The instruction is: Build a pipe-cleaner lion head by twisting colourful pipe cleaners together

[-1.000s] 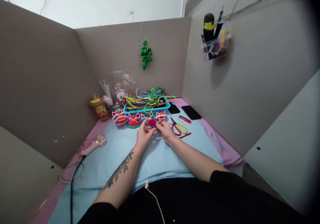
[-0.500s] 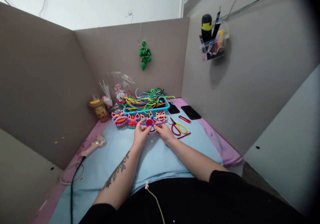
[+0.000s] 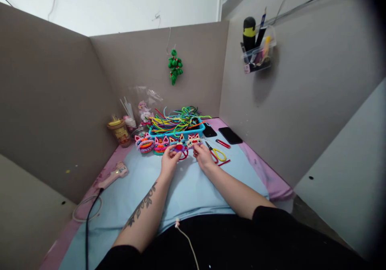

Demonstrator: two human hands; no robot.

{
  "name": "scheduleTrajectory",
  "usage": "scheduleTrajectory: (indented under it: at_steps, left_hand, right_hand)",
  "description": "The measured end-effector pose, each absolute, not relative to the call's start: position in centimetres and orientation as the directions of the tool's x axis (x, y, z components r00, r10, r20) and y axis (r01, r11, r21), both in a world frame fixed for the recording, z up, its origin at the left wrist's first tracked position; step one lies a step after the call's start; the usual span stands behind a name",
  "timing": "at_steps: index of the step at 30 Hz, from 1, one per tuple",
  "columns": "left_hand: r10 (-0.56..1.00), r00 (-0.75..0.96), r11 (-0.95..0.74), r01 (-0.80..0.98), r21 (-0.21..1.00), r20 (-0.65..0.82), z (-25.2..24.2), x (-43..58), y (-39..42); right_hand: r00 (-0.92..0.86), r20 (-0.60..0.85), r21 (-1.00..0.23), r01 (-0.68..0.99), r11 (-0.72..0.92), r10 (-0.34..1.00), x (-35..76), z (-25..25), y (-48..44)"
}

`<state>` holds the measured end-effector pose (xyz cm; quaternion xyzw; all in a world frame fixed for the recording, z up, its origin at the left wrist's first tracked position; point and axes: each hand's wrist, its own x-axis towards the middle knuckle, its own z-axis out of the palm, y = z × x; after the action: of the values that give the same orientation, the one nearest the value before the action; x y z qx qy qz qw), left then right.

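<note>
Between finger and thumb, my left hand point(image 3: 169, 160) pinches a small red and purple pipe cleaner piece point(image 3: 179, 147). A red loop point(image 3: 185, 155) shows just under that piece, by the left fingertips. My right hand point(image 3: 204, 156) is closed at the purple strand that runs out from the piece; its very tip is hidden by the fingers. Right behind the hands stands a row of fuzzy animal heads, among them a lilac one point(image 3: 144, 143), a pink one point(image 3: 161, 144) and a cream one point(image 3: 194, 140).
Behind the heads is a blue basket point(image 3: 177, 134) of loose pipe cleaners. Scissors point(image 3: 221, 155), a red cutter point(image 3: 223, 143), a red strip point(image 3: 224, 163) and a black phone point(image 3: 230, 135) lie to the right. A corded glue gun point(image 3: 116, 174) rests at left, near a cup point(image 3: 120, 132).
My right hand has moved to the right, away from the left one, along the purple strand. More of the red loop shows now. My left hand has stayed almost in place.
</note>
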<state>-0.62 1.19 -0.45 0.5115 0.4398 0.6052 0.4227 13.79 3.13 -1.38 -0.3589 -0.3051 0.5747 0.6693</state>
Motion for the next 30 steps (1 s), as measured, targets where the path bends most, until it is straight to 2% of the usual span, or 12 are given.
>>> scheduleTrajectory:
  at_steps: [6,11,15,19,24,27,30]
  left_hand:
    - [0.959,-0.123,-0.263,-0.051,0.963,0.256,-0.4,-0.7,1.2]
    - [0.959,-0.130,-0.256,-0.028,0.966,0.251,-0.4,-0.6,1.1]
    - [0.959,-0.152,-0.247,-0.041,0.968,0.238,-0.5,-0.7,1.3]
    - [0.954,-0.182,-0.247,-0.019,0.969,0.240,-0.7,-1.0,1.5]
    - [0.937,-0.241,-0.260,-0.004,0.966,0.251,-0.7,-1.4,1.6]
    - [0.928,-0.286,-0.257,-0.031,0.966,0.238,-0.5,-1.7,1.5]
    - [0.917,-0.334,-0.255,-0.067,0.965,0.219,-0.4,-1.8,1.6]
  right_hand:
    - [0.106,-0.073,-0.745,-0.667,0.016,0.992,14.7,-0.9,3.4]
    - [0.201,-0.068,-0.802,-0.593,0.066,0.977,14.8,-1.2,3.9]
    - [0.265,0.018,-0.903,-0.409,0.129,0.964,14.8,-1.4,3.9]
    - [0.245,0.193,-0.972,-0.084,0.219,0.950,15.0,-1.6,3.7]
    - [0.085,0.417,-0.874,0.311,0.374,0.905,14.7,-2.1,3.3]
    - [-0.018,0.404,-0.827,0.419,0.374,0.914,14.3,-2.1,2.8]
    - [-0.065,0.386,-0.806,0.461,0.371,0.920,14.0,-2.0,2.3]
